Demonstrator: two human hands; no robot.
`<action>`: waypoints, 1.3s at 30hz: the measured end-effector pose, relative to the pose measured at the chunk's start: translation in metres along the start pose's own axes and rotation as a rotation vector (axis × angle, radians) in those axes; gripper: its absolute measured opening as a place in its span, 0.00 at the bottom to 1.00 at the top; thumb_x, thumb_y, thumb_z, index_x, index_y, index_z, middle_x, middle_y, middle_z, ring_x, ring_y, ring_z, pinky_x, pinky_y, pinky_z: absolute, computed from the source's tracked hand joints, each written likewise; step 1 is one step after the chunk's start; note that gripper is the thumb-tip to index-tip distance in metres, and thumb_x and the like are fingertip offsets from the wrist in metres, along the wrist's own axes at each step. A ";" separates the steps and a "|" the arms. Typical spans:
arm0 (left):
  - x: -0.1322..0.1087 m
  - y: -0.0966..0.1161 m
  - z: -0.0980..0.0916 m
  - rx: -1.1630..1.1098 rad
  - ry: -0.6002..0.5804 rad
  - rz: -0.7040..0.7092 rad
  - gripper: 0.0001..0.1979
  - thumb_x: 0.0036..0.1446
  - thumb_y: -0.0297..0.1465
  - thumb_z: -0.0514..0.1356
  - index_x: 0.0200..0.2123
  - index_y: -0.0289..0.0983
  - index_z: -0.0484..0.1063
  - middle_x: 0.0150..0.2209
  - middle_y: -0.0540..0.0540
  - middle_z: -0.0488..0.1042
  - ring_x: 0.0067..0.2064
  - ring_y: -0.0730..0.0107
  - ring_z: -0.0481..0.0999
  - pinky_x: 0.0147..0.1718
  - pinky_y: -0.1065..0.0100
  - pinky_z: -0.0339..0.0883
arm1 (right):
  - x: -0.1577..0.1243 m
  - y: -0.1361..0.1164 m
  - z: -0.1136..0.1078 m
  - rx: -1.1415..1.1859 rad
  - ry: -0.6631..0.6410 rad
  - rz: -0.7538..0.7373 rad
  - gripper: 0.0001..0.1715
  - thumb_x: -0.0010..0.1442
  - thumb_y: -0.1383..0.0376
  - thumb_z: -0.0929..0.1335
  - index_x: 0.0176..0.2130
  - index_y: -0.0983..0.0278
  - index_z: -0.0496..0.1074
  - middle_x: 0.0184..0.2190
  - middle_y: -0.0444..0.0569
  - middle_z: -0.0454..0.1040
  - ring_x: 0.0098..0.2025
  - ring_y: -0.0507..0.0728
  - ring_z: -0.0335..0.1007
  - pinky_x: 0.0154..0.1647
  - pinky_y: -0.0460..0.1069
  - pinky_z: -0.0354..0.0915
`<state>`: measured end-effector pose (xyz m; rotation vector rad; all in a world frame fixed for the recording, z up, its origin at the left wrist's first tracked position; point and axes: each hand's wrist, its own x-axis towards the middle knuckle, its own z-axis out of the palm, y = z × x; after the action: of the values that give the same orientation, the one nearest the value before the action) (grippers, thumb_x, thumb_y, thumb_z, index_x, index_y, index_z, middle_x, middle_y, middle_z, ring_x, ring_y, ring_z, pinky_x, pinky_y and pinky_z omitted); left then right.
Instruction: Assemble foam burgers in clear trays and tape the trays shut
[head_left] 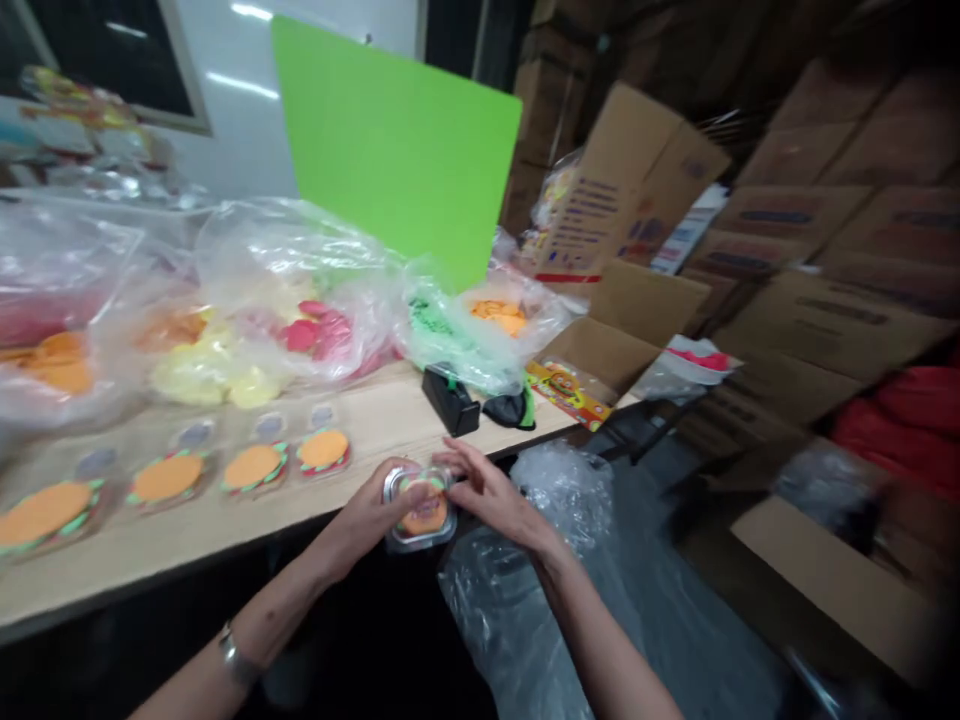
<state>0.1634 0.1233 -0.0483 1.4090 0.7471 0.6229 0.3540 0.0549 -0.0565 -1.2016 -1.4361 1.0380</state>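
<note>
In the head view, a small clear plastic box [420, 540] with an orange toy burger inside is held at the table's front edge. My left hand [377, 508] grips it from the left, thumb lying across the lid. At the box's right edge my right hand [489, 492] has its fingers bent, with thumb and fingertips at the rim. To the left on the table, several toy burgers in clear trays stand in a row, the nearest being a toy burger [324, 452]. A black tape dispenser [450, 402] lies beyond my hands.
Clear bags of coloured pieces [300, 260] line the table's back, before a green board [397, 150]. An open cardboard box [615, 345] with a printed card [566, 395] stands right. Plastic sheeting [555, 600] covers the floor, and stacked cartons [825, 300] rise at the far right.
</note>
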 end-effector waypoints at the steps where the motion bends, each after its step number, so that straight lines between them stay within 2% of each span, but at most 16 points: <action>1: 0.002 0.002 0.005 0.017 -0.033 -0.005 0.22 0.51 0.45 0.62 0.44 0.37 0.68 0.41 0.45 0.75 0.45 0.61 0.73 0.43 0.65 0.66 | 0.001 -0.003 0.000 -0.026 -0.006 0.050 0.38 0.56 0.51 0.69 0.61 0.59 0.59 0.52 0.53 0.71 0.50 0.58 0.69 0.48 0.53 0.67; 3: 0.005 0.005 0.015 -0.004 -0.046 -0.002 0.24 0.51 0.47 0.61 0.46 0.38 0.67 0.44 0.44 0.74 0.49 0.58 0.71 0.48 0.63 0.65 | 0.003 -0.008 0.000 -0.044 -0.020 0.116 0.35 0.56 0.51 0.69 0.58 0.60 0.63 0.46 0.50 0.74 0.46 0.56 0.71 0.47 0.52 0.67; 5: 0.007 0.008 0.022 -0.102 -0.082 -0.034 0.26 0.53 0.50 0.58 0.49 0.40 0.65 0.50 0.43 0.71 0.52 0.57 0.70 0.49 0.60 0.65 | 0.001 -0.011 -0.006 -0.001 -0.012 0.129 0.31 0.56 0.52 0.69 0.56 0.61 0.67 0.45 0.49 0.75 0.46 0.56 0.71 0.47 0.51 0.67; 7: 0.007 0.008 0.023 -0.197 -0.143 -0.080 0.27 0.55 0.52 0.55 0.52 0.42 0.63 0.56 0.42 0.66 0.55 0.55 0.68 0.47 0.57 0.68 | -0.002 -0.016 -0.027 0.017 0.063 0.092 0.30 0.55 0.52 0.69 0.54 0.62 0.67 0.46 0.49 0.74 0.46 0.56 0.71 0.48 0.52 0.67; 9: 0.007 0.006 0.017 -0.203 -0.152 -0.110 0.26 0.55 0.51 0.56 0.52 0.42 0.63 0.59 0.43 0.62 0.57 0.55 0.67 0.47 0.56 0.70 | -0.003 -0.023 -0.066 -0.062 0.250 0.008 0.30 0.56 0.54 0.69 0.55 0.61 0.66 0.48 0.50 0.73 0.48 0.56 0.71 0.49 0.52 0.66; 12: 0.007 -0.001 0.004 -0.165 -0.106 -0.158 0.23 0.52 0.46 0.62 0.47 0.40 0.67 0.58 0.42 0.64 0.56 0.55 0.68 0.51 0.58 0.69 | 0.004 -0.035 -0.150 -0.378 0.641 -0.082 0.31 0.57 0.55 0.68 0.57 0.62 0.62 0.51 0.52 0.71 0.50 0.57 0.69 0.50 0.54 0.65; 13: 0.007 -0.004 0.000 -0.176 -0.110 -0.183 0.22 0.51 0.45 0.63 0.46 0.40 0.68 0.57 0.42 0.65 0.55 0.54 0.69 0.51 0.58 0.68 | 0.008 -0.038 -0.179 -0.527 0.721 -0.049 0.30 0.58 0.56 0.66 0.57 0.64 0.61 0.51 0.54 0.70 0.50 0.57 0.68 0.50 0.53 0.65; 15: 0.007 -0.009 -0.004 -0.210 -0.114 -0.222 0.22 0.51 0.45 0.63 0.44 0.38 0.70 0.53 0.41 0.68 0.53 0.54 0.71 0.51 0.57 0.68 | 0.018 -0.038 -0.229 -0.890 0.851 0.167 0.27 0.61 0.59 0.63 0.57 0.67 0.60 0.51 0.55 0.70 0.51 0.56 0.67 0.49 0.50 0.64; 16: 0.007 -0.011 -0.006 -0.222 -0.112 -0.231 0.21 0.51 0.45 0.63 0.44 0.37 0.71 0.52 0.40 0.70 0.53 0.54 0.72 0.51 0.57 0.68 | 0.024 -0.036 -0.248 -0.937 0.872 0.217 0.27 0.60 0.60 0.63 0.56 0.69 0.60 0.52 0.58 0.69 0.52 0.56 0.65 0.50 0.50 0.63; 18: 0.009 -0.016 -0.006 -0.230 -0.114 -0.244 0.21 0.50 0.44 0.64 0.42 0.37 0.72 0.50 0.40 0.71 0.52 0.53 0.72 0.51 0.56 0.69 | 0.033 -0.027 -0.272 -1.013 0.872 0.316 0.25 0.60 0.62 0.63 0.54 0.71 0.62 0.52 0.60 0.68 0.52 0.57 0.65 0.50 0.49 0.61; 20: 0.010 -0.021 -0.006 -0.235 -0.126 -0.253 0.20 0.49 0.44 0.65 0.42 0.37 0.72 0.48 0.40 0.73 0.51 0.52 0.73 0.50 0.55 0.69 | 0.040 -0.015 -0.281 -1.053 0.845 0.396 0.23 0.59 0.63 0.64 0.52 0.71 0.64 0.50 0.61 0.69 0.51 0.58 0.66 0.49 0.50 0.60; 23: 0.012 -0.026 -0.007 -0.229 -0.137 -0.266 0.20 0.49 0.44 0.65 0.42 0.37 0.73 0.47 0.40 0.74 0.50 0.53 0.74 0.50 0.55 0.69 | 0.043 -0.002 -0.279 -1.140 0.790 0.527 0.20 0.57 0.62 0.66 0.47 0.69 0.67 0.46 0.61 0.72 0.51 0.62 0.66 0.50 0.54 0.58; 28: 0.012 -0.028 -0.009 -0.195 -0.141 -0.294 0.21 0.46 0.45 0.66 0.40 0.37 0.73 0.44 0.41 0.74 0.48 0.54 0.74 0.48 0.58 0.70 | 0.047 0.001 -0.278 -1.240 0.688 0.668 0.15 0.53 0.61 0.70 0.40 0.67 0.72 0.43 0.61 0.75 0.51 0.67 0.67 0.51 0.57 0.56; 34: 0.001 -0.029 -0.010 -0.176 -0.209 -0.289 0.19 0.50 0.44 0.64 0.41 0.38 0.74 0.46 0.42 0.74 0.48 0.57 0.74 0.47 0.60 0.69 | 0.052 -0.012 -0.275 -1.302 0.636 0.728 0.10 0.52 0.62 0.71 0.36 0.64 0.74 0.41 0.56 0.77 0.46 0.63 0.72 0.46 0.53 0.60; 36: -0.008 -0.032 -0.012 -0.189 -0.191 -0.290 0.19 0.49 0.43 0.65 0.40 0.38 0.74 0.45 0.41 0.75 0.47 0.58 0.75 0.46 0.60 0.69 | 0.046 -0.018 -0.265 -1.340 0.641 0.718 0.12 0.53 0.63 0.71 0.38 0.66 0.74 0.42 0.59 0.76 0.46 0.64 0.71 0.45 0.54 0.61; 39: -0.024 -0.040 -0.021 -0.241 -0.159 -0.271 0.18 0.49 0.42 0.66 0.39 0.37 0.73 0.45 0.41 0.74 0.46 0.59 0.75 0.46 0.60 0.69 | 0.040 -0.023 -0.238 -1.410 0.662 0.609 0.21 0.56 0.65 0.68 0.48 0.71 0.70 0.51 0.69 0.69 0.52 0.70 0.66 0.47 0.60 0.60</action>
<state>0.1296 0.1151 -0.0860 1.0983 0.6960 0.3708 0.5820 0.0973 0.0139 -2.7486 -1.1621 -0.2948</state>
